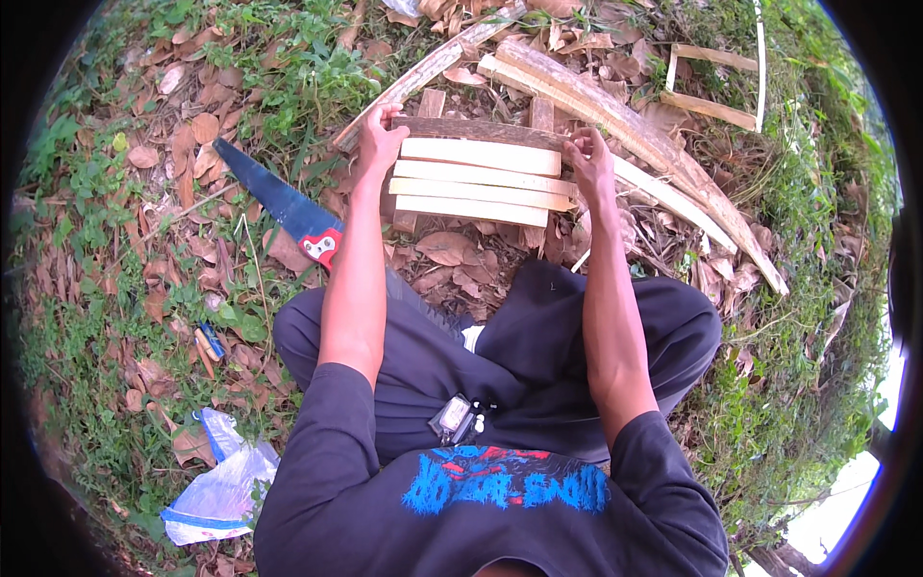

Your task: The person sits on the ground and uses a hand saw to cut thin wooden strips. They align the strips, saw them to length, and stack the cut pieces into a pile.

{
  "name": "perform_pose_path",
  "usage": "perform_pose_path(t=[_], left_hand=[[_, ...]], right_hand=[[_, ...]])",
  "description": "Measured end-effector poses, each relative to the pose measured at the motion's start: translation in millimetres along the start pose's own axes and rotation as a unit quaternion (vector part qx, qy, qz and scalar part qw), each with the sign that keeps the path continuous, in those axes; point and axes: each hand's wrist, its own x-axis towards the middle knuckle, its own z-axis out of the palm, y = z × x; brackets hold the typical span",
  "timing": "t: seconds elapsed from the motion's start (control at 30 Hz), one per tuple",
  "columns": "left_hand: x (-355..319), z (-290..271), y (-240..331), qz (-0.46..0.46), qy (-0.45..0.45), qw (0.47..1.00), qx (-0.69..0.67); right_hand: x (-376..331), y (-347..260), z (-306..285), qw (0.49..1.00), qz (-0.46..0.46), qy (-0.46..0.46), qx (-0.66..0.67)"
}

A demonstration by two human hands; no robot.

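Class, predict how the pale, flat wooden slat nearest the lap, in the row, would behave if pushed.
The pale, flat wooden slat is probably stiff: it runs nearly straight across two brown wooden crosspieces. Its flat face suggests sliding rather than rolling, though any fastening is unclear. Being narrow, it is likely light.

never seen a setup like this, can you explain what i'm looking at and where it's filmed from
There is no machine here, just a person's bare hands. The single picture comes from a wide fisheye camera on their head, looking down, so edges bend and the rim is black.

The person sits on leafy, grassy ground. The left hand and right hand are at opposite ends of a dark brown, rough wooden strip; how firmly they grip is unclear. Just below lie pale, flat wooden strips. A blue-bladed, red-handled saw lies to the left, and a crumpled, clear-and-blue plastic bag lower left.
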Motion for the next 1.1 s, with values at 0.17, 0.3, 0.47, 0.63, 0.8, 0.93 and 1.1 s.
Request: perform_pose_path(t=[0.17,0.3,0.47,0.63,0.8,0.93,1.1], left_hand=[[-0.2,1.9,4.2,-0.009,-0.008,0.999,-0.036],[-4.5,3.2,8.9,-0.003,0.014,0.999,-0.033],[-9.9,8.3,20.6,-0.02,0.028,0.999,0.018],[-9.8,2.4,18.6,-0.02,0.029,0.998,0.048],[-8.0,2.6,15.3,-0.029,0.036,0.999,0.017],[1.9,9.0,20.0,-0.031,0.051,0.992,-0.115],[41.2,2.5,65.2,0.014,0.105,0.955,-0.276]], right_hand=[[-1.6,-3.1,1.5,0.998,-0.001,0.015,-0.057],[-0.8,0.3,3.6,0.994,-0.024,0.035,-0.104],[-1.2,5.0,5.3,0.992,-0.036,0.053,-0.107],[-3.7,-2.3,8.3,0.993,-0.018,0.05,-0.101],[-1.7,0.2,7.4,0.994,0.007,0.034,-0.105],[5.2,9.9,6.2,0.997,-0.008,0.061,-0.041],[22.9,-51.9,-17.2,0.99,-0.081,0.114,0.036]])
